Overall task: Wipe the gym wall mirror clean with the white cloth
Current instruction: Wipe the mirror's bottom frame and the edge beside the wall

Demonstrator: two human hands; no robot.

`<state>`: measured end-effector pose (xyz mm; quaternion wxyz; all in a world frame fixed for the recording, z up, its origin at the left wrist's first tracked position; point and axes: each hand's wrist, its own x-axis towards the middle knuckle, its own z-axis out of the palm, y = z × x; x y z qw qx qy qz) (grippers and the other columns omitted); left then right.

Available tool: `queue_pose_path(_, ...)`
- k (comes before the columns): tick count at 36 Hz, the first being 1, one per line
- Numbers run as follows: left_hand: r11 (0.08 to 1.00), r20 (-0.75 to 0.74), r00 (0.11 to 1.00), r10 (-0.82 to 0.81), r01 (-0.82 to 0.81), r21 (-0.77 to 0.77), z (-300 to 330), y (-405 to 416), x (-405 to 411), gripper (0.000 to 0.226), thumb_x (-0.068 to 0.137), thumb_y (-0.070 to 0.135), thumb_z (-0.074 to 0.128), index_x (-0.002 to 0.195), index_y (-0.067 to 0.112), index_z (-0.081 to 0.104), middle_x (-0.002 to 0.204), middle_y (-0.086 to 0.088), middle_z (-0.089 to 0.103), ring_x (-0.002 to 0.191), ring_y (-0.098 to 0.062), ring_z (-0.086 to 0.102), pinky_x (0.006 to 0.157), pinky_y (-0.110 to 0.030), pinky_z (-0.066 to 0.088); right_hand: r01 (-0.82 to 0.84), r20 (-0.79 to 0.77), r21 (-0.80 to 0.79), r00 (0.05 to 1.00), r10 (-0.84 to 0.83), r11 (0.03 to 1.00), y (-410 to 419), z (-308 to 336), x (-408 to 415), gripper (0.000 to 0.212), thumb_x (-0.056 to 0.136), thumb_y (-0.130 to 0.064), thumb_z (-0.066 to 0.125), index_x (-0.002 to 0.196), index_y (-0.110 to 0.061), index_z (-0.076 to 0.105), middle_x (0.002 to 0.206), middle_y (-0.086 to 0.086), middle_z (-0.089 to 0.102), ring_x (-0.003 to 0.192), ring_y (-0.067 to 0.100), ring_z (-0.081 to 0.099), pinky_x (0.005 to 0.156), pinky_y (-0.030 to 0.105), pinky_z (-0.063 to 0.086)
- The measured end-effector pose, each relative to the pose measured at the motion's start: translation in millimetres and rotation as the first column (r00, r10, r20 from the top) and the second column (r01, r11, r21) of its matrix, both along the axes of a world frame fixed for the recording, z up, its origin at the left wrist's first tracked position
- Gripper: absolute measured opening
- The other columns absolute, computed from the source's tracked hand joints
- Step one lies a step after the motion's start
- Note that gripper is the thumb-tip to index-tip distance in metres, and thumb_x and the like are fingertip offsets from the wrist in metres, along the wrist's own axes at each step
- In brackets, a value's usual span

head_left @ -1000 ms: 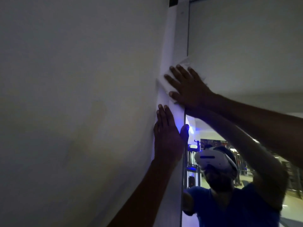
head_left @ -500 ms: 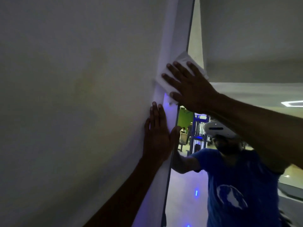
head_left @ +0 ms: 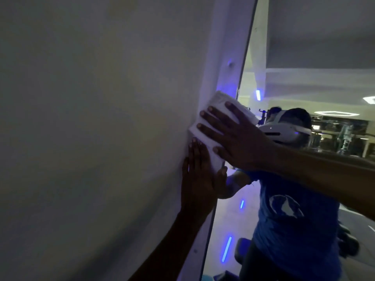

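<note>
cloth (head_left: 215, 122) under right hand (head_left: 237, 140), above left hand (head_left: 199, 183)

Gym floor, dim. Wall mirror (head_left: 304, 82) reflects weight machines (head_left: 343, 136) and ceiling light panels (head_left: 332, 113). Blue LED strips (head_left: 226, 248) show on the reflected floor.

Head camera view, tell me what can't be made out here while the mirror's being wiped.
- White cloth: mostly covered by the right hand pressing it flat, so its full size and any dirt are hidden.
- Mirror: cut off by the top, right and bottom edges; smears cannot be judged in the dim light.
- Left hand: its palm faces the wall, so the contact is unseen.
- Gym machines in the reflection: too small and dark to identify.
</note>
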<state>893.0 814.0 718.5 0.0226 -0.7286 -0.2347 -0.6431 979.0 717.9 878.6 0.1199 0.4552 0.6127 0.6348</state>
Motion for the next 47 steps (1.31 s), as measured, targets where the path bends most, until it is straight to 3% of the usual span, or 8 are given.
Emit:
queue_pose_path(6, 0.999, -0.028, 1.000, -0.012, 0.011, -0.040, -95, -2, -6, 0.086, 0.105, 0.053, 0.050, 0.164, -0.002, 0.020, 0.173, -0.018, 0.016, 0.159, -0.031, 0.025, 0.123, -0.045, 0.031, 0.012, -0.136, 0.146, 0.991, 0.008, 0.989, -3, -55, -4, 0.065, 0.109, -0.039, 0.029, 0.168, -0.013, 0.023, 0.175, 0.017, 0.016, 0.163, 0.036, 0.012, 0.127, 0.067, 0.010)
queue_pose_path(12, 0.996, -0.050, 0.999, -0.013, 0.008, -0.086, -192, -3, -3, 0.084, 0.105, 0.050, 0.049, 0.163, -0.003, 0.022, 0.172, -0.021, 0.016, 0.158, -0.033, 0.025, 0.121, -0.048, 0.032, 0.035, -0.062, -0.087, 0.997, -0.040, 0.996, -2, -169, -1, 0.066, 0.109, -0.039, 0.030, 0.169, -0.013, 0.021, 0.175, 0.018, 0.014, 0.164, 0.036, 0.010, 0.127, 0.066, 0.011)
queue_pose_path(15, 0.994, -0.046, 0.998, -0.030, 0.025, -0.103, -235, -3, 1, 0.084, 0.102, 0.034, 0.064, 0.162, -0.006, 0.021, 0.172, -0.023, 0.015, 0.159, -0.035, 0.023, 0.120, -0.054, 0.037, 0.052, -0.126, -0.020, 0.991, -0.055, 0.998, -6, -213, 2, 0.068, 0.109, -0.038, 0.032, 0.169, -0.011, 0.018, 0.176, 0.018, 0.011, 0.164, 0.036, 0.008, 0.127, 0.067, 0.010)
queue_pose_path(21, 0.990, -0.002, 0.999, -0.052, 0.052, -0.129, -322, -4, 2, 0.080, 0.109, 0.054, 0.040, 0.160, -0.007, 0.030, 0.170, -0.025, 0.022, 0.158, -0.035, 0.027, 0.123, -0.048, 0.033, 0.081, -0.154, -0.053, 0.984, -0.088, 0.995, -3, -316, 0, 0.070, 0.108, -0.039, 0.033, 0.169, -0.009, 0.015, 0.176, 0.019, 0.007, 0.164, 0.036, 0.005, 0.127, 0.068, 0.008)
queue_pose_path(26, 0.988, -0.035, 0.995, -0.096, 0.091, -0.121, -424, -5, 0, 0.080, 0.111, 0.053, 0.029, 0.162, -0.008, 0.015, 0.170, -0.025, 0.021, 0.160, -0.033, 0.021, 0.121, -0.052, 0.032, 0.093, -0.318, 0.110, 0.947, -0.054, 0.990, -12, -387, -2, 0.075, 0.108, -0.041, 0.036, 0.169, -0.008, 0.009, 0.177, 0.018, 0.006, 0.164, 0.034, 0.003, 0.128, 0.067, 0.007)
queue_pose_path(32, 0.990, -0.029, 0.995, -0.092, 0.088, -0.107, -511, -1, 0, 0.079, 0.111, 0.053, 0.032, 0.160, -0.008, 0.019, 0.169, -0.028, 0.023, 0.160, -0.034, 0.020, 0.126, -0.049, 0.028, 0.088, -0.193, -0.095, 0.975, -0.106, 0.992, -9, -501, 2, 0.075, 0.107, -0.039, 0.038, 0.169, -0.007, 0.012, 0.176, 0.019, 0.005, 0.164, 0.033, 0.003, 0.128, 0.066, 0.006)
queue_pose_path(37, 0.988, -0.032, 0.993, -0.113, 0.109, -0.109, -590, -5, 1, 0.079, 0.111, 0.050, 0.032, 0.161, -0.010, 0.016, 0.170, -0.027, 0.018, 0.160, -0.036, 0.020, 0.126, -0.047, 0.025, 0.082, -0.259, 0.025, 0.963, -0.073, 0.996, -11, -559, 5, 0.073, 0.109, -0.041, 0.033, 0.169, -0.008, 0.009, 0.177, 0.017, 0.006, 0.164, 0.033, 0.004, 0.127, 0.067, 0.009)
queue_pose_path(47, 0.981, -0.032, 0.993, -0.113, 0.106, -0.160, -713, -6, 5, 0.079, 0.109, 0.046, 0.039, 0.162, -0.007, 0.014, 0.172, -0.025, 0.014, 0.161, -0.035, 0.016, 0.126, -0.049, 0.026, 0.074, -0.259, -0.010, 0.963, -0.074, 0.997, -10, -699, 2, 0.073, 0.108, -0.040, 0.035, 0.169, -0.007, 0.010, 0.177, 0.017, 0.007, 0.164, 0.033, 0.003, 0.128, 0.066, 0.008)
